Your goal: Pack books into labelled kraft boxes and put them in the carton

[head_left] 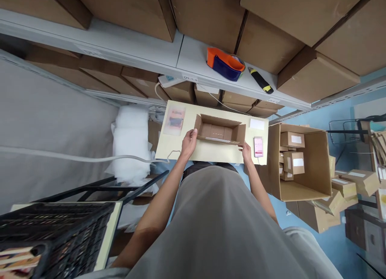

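Head view | left hand (189,143) gripping box (217,131) at left end; right hand (245,153) lightly pinching near right corner | even grip should keep walls square.

The cream tabletop (211,154) carries a clear plastic packet (175,120) at left and, at right, a white slip (257,123) beyond a lit smartphone (258,146). The grey shelf (193,55) above holds cardboard boxes (208,17), a tape dispenser (224,67) and a utility knife (261,80).

The box (218,132) is plain brown, the table (202,153) pale cream, the shirt (217,218) grey. The tape dispenser (226,65) pairs orange with dark blue (bright against the pale grey shelf (135,38)); the knife (259,79) is black and yellow, the phone (258,146) screen pink.
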Tool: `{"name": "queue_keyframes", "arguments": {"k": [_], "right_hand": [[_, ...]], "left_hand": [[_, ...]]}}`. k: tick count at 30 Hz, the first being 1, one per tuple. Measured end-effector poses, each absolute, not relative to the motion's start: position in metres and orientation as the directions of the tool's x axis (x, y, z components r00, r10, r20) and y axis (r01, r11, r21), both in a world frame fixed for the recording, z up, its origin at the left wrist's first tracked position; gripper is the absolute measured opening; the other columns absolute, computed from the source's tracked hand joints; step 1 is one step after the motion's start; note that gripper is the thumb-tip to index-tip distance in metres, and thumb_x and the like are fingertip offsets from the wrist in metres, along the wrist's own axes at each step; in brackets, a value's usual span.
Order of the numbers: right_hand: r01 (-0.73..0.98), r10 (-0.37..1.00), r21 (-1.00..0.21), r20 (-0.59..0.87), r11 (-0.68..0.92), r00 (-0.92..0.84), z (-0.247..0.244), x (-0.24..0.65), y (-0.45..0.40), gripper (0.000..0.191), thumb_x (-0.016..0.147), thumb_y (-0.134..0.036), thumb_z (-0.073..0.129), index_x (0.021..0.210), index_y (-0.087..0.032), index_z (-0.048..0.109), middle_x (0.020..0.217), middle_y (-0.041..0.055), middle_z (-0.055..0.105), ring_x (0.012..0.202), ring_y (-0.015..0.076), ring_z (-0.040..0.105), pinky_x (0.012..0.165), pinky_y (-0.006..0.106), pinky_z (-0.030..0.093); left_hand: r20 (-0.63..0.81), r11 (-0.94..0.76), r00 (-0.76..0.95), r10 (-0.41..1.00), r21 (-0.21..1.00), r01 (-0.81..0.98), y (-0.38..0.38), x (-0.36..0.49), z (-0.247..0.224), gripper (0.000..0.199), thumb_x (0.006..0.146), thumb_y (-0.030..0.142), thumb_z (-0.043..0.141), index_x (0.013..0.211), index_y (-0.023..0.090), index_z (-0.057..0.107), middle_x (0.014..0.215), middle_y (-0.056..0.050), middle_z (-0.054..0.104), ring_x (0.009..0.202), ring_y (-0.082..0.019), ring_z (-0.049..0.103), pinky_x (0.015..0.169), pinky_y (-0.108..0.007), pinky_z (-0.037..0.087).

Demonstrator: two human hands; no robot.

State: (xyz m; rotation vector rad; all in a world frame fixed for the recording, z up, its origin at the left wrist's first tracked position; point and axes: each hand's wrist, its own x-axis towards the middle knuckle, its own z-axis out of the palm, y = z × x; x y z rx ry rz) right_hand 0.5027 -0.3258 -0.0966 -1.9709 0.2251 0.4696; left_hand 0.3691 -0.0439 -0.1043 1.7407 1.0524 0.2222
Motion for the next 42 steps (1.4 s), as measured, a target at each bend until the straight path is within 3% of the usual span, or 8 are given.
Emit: {"name": "queue_keyframes", "arguments": {"k": [3,5,10,14,22,27,33,42], "right_hand": [[-0.269,-0.001,-0.85,-0.301,-0.452,0.954,-0.082,0.508,-0.332,0.064,0.106,-0.071,0.046,0.116,-0.016,0.077,0.129,0.0193,0.082,0.119,0.03,0.075,0.096,0.044,0.063],[-0.102,0.002,-0.86,-0.119,-0.5,0.993,-0.066,0.512,-0.332,0.06,0.109,-0.066,0.047,0.124,-0.017,0.077,0.136,0.0195,0.08,0.126,0.0307,0.073,0.104,0.047,0.061],[0.379,0.415,-0.745,0.15,-0.549,0.897,-0.041,0.53,-0.306,0.046,0.115,-0.052,0.05,0.13,-0.021,0.08,0.136,0.016,0.082,0.131,0.0312,0.071,0.116,0.051,0.057],[0.54,0.649,-0.635,0.078,-0.553,0.757,-0.047,0.562,-0.276,0.042,0.115,-0.037,0.051,0.145,-0.021,0.075,0.157,0.013,0.073,0.141,0.0316,0.064,0.128,0.056,0.05],[0.587,0.672,-0.374,-0.152,-0.718,0.725,-0.065,0.601,-0.25,0.052,0.109,-0.021,0.057,0.16,-0.013,0.064,0.172,0.0154,0.06,0.149,0.0367,0.053,0.128,0.056,0.047],[0.597,0.637,-0.222,-0.238,-0.771,0.733,-0.074,0.594,-0.243,0.048,0.113,-0.017,0.047,0.154,-0.023,0.07,0.159,0.0144,0.071,0.141,0.0375,0.058,0.117,0.053,0.048],[0.594,0.614,-0.155,-0.221,-0.789,0.758,-0.085,0.592,-0.244,0.05,0.115,-0.017,0.037,0.138,-0.026,0.08,0.129,0.0152,0.084,0.127,0.037,0.062,0.107,0.048,0.045],[0.597,0.61,-0.13,-0.214,-0.792,0.763,-0.085,0.595,-0.244,0.051,0.117,-0.021,0.035,0.144,-0.024,0.078,0.136,0.0139,0.083,0.13,0.0352,0.061,0.111,0.048,0.043]], "left_hand": [[-0.109,-0.214,0.59,0.8,0.867,0.451,-0.045,0.369,-0.086,0.049,0.107,0.052,0.062,0.144,0.019,0.065,0.148,-0.019,0.072,0.134,-0.03,0.069,0.114,-0.044,0.057],[0.066,-0.381,0.638,0.767,0.847,0.37,-0.045,0.373,-0.07,0.044,0.107,0.048,0.062,0.141,0.02,0.068,0.145,-0.017,0.073,0.132,-0.03,0.069,0.115,-0.046,0.056],[0.117,-0.577,0.856,0.504,0.783,0.233,-0.048,0.399,-0.047,0.035,0.11,0.038,0.053,0.132,0.022,0.076,0.132,-0.013,0.08,0.128,-0.032,0.072,0.119,-0.049,0.055],[-0.003,-0.66,0.908,0.42,0.686,0.307,-0.054,0.408,-0.054,0.036,0.104,0.029,0.056,0.132,0.019,0.077,0.14,-0.015,0.078,0.137,-0.036,0.067,0.125,-0.053,0.052],[-0.099,-0.721,0.919,0.382,0.59,0.363,-0.055,0.364,-0.074,0.049,0.099,0.041,0.071,0.143,0.021,0.074,0.162,-0.016,0.063,0.165,-0.041,0.044,0.136,-0.059,0.044],[-0.166,-0.779,0.94,0.296,0.528,0.339,-0.051,0.352,-0.092,0.044,0.09,0.024,0.078,0.134,0.018,0.077,0.175,-0.02,0.051,0.173,-0.046,0.033,0.137,-0.064,0.041],[-0.11,-0.727,0.912,0.395,0.57,0.383,-0.058,0.363,-0.103,0.026,0.099,0.013,0.061,0.112,0.022,0.081,0.158,-0.016,0.067,0.168,-0.039,0.043,0.137,-0.06,0.042],[-0.117,-0.673,0.932,0.343,0.661,0.331,-0.044,0.372,-0.104,0.021,0.089,0.015,0.071,0.102,0.023,0.085,0.134,-0.015,0.075,0.157,-0.039,0.05,0.133,-0.057,0.048]]}}
